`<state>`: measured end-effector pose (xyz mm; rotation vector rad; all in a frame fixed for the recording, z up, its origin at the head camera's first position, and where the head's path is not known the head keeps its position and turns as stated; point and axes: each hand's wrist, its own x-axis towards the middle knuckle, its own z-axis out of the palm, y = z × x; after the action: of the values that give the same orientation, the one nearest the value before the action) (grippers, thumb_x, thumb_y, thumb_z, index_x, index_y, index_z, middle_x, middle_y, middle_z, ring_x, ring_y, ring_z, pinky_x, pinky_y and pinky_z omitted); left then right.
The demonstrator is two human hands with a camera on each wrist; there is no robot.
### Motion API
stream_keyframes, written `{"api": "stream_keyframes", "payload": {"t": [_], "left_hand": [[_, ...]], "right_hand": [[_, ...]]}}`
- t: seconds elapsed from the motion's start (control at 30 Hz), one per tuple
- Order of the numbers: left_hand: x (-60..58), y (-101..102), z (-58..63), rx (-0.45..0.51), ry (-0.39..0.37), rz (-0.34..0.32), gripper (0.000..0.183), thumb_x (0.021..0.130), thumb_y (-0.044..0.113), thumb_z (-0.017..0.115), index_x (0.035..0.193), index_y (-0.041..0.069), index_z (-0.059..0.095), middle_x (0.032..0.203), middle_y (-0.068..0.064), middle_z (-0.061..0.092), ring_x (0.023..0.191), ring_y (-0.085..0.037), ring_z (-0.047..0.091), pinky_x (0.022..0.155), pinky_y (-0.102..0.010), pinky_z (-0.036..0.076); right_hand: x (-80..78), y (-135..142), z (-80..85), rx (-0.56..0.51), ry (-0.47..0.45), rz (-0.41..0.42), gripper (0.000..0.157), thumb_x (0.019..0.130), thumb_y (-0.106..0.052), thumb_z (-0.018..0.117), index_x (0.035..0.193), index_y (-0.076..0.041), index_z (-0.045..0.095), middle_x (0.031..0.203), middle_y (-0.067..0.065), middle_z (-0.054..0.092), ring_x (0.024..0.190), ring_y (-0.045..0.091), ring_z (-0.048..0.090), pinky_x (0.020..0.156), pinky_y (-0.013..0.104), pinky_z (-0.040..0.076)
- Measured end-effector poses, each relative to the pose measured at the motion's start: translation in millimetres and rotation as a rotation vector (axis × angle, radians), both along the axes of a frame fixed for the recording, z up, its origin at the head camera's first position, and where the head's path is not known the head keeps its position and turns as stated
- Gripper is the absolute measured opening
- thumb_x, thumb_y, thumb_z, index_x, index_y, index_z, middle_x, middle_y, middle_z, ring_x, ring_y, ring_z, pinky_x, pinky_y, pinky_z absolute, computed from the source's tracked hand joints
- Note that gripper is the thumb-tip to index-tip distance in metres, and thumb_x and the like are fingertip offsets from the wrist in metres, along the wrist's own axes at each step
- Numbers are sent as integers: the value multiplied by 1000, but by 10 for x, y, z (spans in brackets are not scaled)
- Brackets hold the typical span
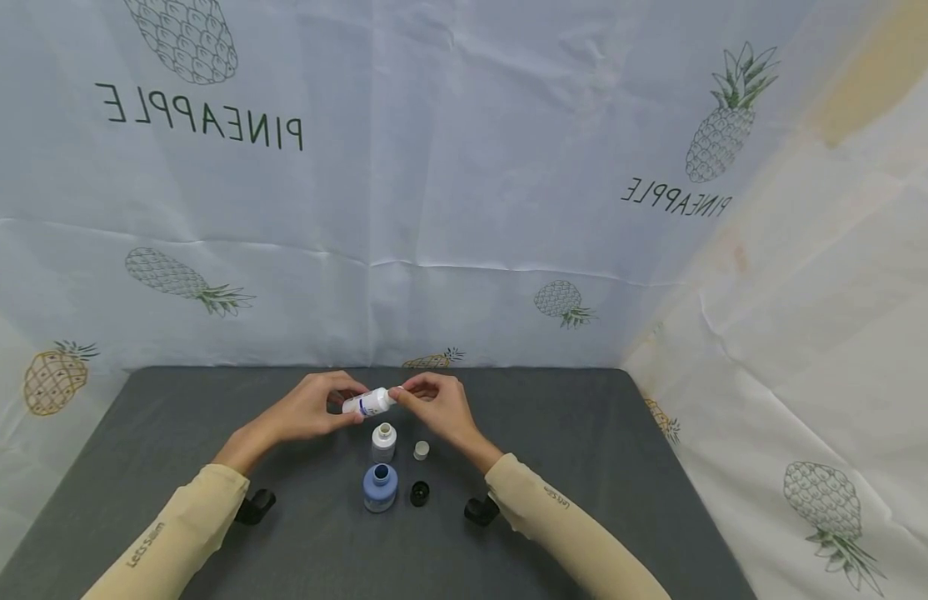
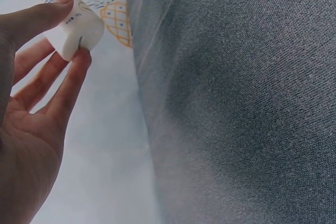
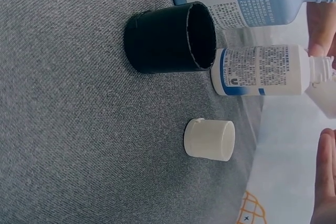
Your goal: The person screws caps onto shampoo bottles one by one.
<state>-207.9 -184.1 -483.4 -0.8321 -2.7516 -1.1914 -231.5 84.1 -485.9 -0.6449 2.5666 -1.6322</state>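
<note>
The fingers of the left hand are clamped round a tilted white bottle, and I see those of the right hand pinch its top end. Seen from the person's side, it is held up beyond the blue bottle. Just behind the blue bottle, an uncapped white bottle stands on the dark surface; right of the blue bottle sits a black cap, open end up, and, farther back, a white cap.

"PINEAPPLE", mirrored, twice on backdrop; "Lets slim" on left sleeve, right sleeve; bottle labels too small.
</note>
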Motion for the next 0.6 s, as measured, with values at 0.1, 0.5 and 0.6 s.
{"api": "stream_keyframes", "payload": {"t": [0.1,0.5,0.6], "left_hand": [[4,0,-15,6,5,0,35,92,13,87,123,0,77,111,-9,76,98,-22,74,85,-41,69],[10,-1,-38,24,6,-6,35,92,14,87,123,0,77,109,-10,76,95,-20,74,84,-46,69],[12,3,-31,20,-5,4,35,92,14,87,123,0,77,110,-10,76,96,-22,74,84,-46,69]], "right_hand": [[-3,4,0,-13,-1,9,24,100,-34,80,111,-12,81,108,9,83,96,18,81,86,25,66],[-42,72,13,-183,-27,285,37,102,-2,73,139,4,69,140,28,70,129,41,71,109,31,61],[-49,78,14,-160,-14,329,38,103,-1,71,141,2,67,143,25,69,132,40,69,113,34,59]]}}
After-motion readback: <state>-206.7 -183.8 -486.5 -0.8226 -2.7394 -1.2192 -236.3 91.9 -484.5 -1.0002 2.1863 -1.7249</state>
